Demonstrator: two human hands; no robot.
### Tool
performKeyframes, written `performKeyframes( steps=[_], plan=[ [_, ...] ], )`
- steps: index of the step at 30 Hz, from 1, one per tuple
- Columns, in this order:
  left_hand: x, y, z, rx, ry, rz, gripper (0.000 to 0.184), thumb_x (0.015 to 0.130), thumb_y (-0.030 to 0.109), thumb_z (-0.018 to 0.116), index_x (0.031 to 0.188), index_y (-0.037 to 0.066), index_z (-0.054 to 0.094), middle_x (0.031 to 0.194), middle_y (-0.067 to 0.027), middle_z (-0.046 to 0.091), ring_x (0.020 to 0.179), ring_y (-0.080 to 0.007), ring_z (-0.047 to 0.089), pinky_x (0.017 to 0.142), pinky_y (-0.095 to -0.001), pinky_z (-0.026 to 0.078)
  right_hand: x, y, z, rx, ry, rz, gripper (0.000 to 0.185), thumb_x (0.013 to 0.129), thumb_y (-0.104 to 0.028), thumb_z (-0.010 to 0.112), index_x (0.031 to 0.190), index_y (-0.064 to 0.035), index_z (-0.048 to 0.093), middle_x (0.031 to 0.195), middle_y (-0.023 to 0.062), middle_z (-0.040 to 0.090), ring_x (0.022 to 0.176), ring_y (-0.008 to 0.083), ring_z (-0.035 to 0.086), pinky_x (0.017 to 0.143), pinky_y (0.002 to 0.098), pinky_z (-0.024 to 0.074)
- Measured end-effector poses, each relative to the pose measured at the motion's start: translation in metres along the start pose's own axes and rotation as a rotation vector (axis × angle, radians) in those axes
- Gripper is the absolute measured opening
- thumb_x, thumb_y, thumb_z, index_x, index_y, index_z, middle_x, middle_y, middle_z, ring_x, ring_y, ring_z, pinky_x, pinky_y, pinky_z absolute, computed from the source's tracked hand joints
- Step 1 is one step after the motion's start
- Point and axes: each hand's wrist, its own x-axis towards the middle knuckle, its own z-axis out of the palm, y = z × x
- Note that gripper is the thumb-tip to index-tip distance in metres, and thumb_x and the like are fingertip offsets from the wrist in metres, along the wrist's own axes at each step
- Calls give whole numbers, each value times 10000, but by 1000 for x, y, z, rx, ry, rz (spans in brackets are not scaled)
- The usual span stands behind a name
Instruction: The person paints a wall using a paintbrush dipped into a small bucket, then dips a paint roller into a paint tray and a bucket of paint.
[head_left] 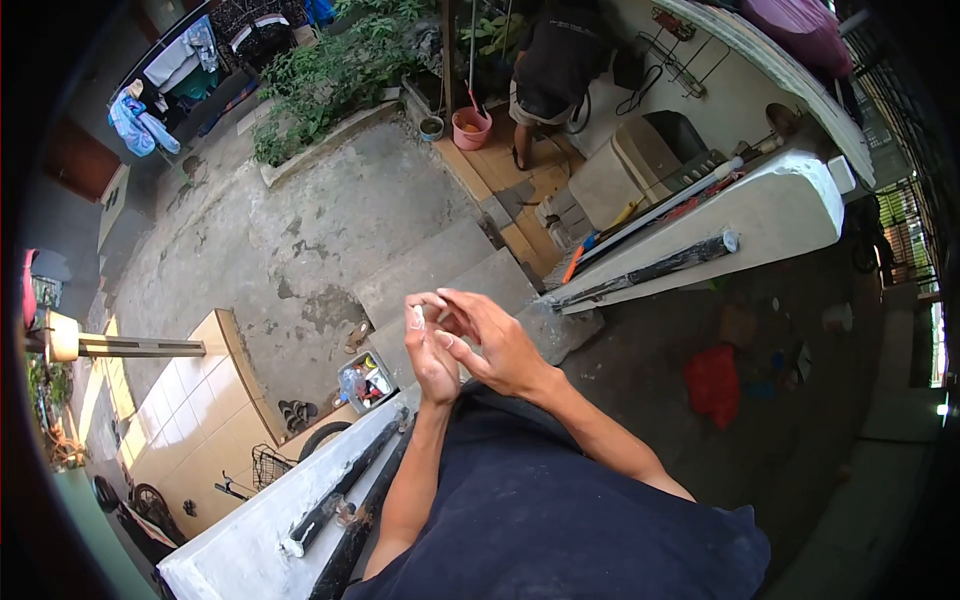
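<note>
My left hand (432,360) and my right hand (499,345) meet in front of my dark shirt (560,490). Both are cupped, their fingers bent and a small gap between the palms. The right thumb reaches across to the left palm, and the fingertips come together at the top. White residue (417,318) coats some of the fingers. No held object shows in either hand.
White ledges with dark pipes (650,270) flank me. Steps (440,275) lead to a concrete yard (330,220). Ahead, a person (560,60) bends near a pink bucket (471,128). A tub of items (366,382) and sandals (297,414) are at left; a red bag (712,385) lies right.
</note>
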Motion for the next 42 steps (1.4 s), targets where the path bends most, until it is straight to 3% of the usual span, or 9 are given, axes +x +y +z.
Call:
performKeyframes(
  steps=[2, 4, 8, 12, 14, 26, 28, 32, 42],
  plan=[
    [14, 5, -13, -11, -81, 58, 534, 977, 526, 338, 1190, 50, 455, 884, -83, 551, 861, -204, 543, 828, -337, 439, 2, -12, -9, -284, 141, -263, 245, 943, -171, 635, 1117, -2, 599, 806, 143, 698, 681, 229, 693, 631, 331, 550],
    [14, 11, -16, 4, -150, -1, 568, 979, 542, 305, 1210, 46, 456, 895, -88, 551, 883, -205, 541, 852, -357, 435, -5, -20, -18, 86, -11, 193, 276, 932, -136, 655, 1161, 7, 597, 811, 121, 708, 698, 188, 697, 696, 320, 570],
    [17, 11, -9, -80, -223, -145, 626, 971, 578, 308, 1213, 25, 473, 939, -116, 537, 952, -258, 549, 888, -400, 457, -7, -25, -18, 48, -153, 210, 167, 918, -169, 675, 889, -6, 650, 652, 67, 625, 566, 164, 607, 524, 292, 494],
    [1, 18, 13, -115, -414, -338, 771, 993, 609, 139, 1068, -23, 574, 898, -161, 576, 879, -319, 621, 822, -436, 516, -16, -18, -4, 904, -450, 659, 518, 1022, -353, 515, 614, -37, 558, 524, 40, 511, 390, 118, 430, 388, 232, 358],
    [-1, -2, 0, -120, -470, -358, 836, 981, 639, 176, 743, -63, 564, 828, -234, 591, 785, -384, 627, 793, -419, 522, -12, -21, -1, 1007, -370, 764, 686, 1043, -419, 426, 439, -95, 404, 372, 25, 375, 257, 123, 344, 235, 240, 264],
    [-3, 1, 4, -99, -521, -421, 787, 994, 616, 129, 825, -33, 541, 828, -215, 582, 796, -351, 632, 789, -419, 537, -29, -25, 11, 732, -105, 677, 670, 1062, -407, 367, 473, -92, 425, 391, 31, 418, 250, 128, 340, 253, 243, 285],
    [-3, 19, 6, -120, -394, -556, 812, 961, 670, 212, 974, -73, 540, 876, -257, 619, 796, -366, 643, 726, -384, 541, -25, -25, 3, 1093, -188, 658, 577, 1060, -454, 319, 759, -25, 562, 520, 83, 549, 340, 156, 465, 346, 246, 412],
    [-16, -9, -21, -91, -288, -400, 541, 978, 482, 529, 1237, 8, 490, 984, -68, 606, 802, -45, 595, 662, -177, 527, -6, -42, -4, 1530, 186, 951, 538, 1028, -519, 383, 882, -29, 552, 751, 52, 583, 448, 97, 474, 378, 203, 411],
    [-24, -6, -2, 318, -221, -160, 312, 969, 220, 616, 1165, -13, 549, 917, -22, 569, 776, -56, 552, 657, -177, 494, -21, -12, 3, 1684, 97, 889, 475, 1014, -360, 475, 656, -47, 480, 592, -48, 333, 389, -6, 230, 314, 139, 207]
  ],
)
